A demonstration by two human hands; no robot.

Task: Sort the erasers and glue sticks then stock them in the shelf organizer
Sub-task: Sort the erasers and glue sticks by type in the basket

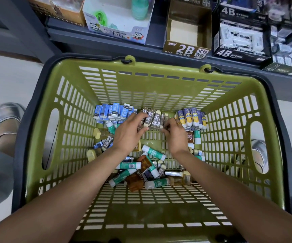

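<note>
**Sorting half done, nothing stocked yet**

Along the basket's (pixel 66 155) far wall you have three groups: blue erasers (pixel 112 112) left, 2B erasers (pixel 153 119) middle, yellow-purple ones (pixel 192 118) right. Your left hand (pixel 126 135) and right hand (pixel 174 135) both curl around the 2B row, squaring it. The near pile (pixel 148 172) of green glue sticks and loose erasers is unsorted. On the shelf, the empty "2B" box (pixel 185 50) waits beside a "4B" box (pixel 238 53).

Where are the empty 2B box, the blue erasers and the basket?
empty 2B box (pixel 185 50): head view, front label.
blue erasers (pixel 112 112): head view, middle of the row.
basket (pixel 159 81): head view, far wall.
</note>
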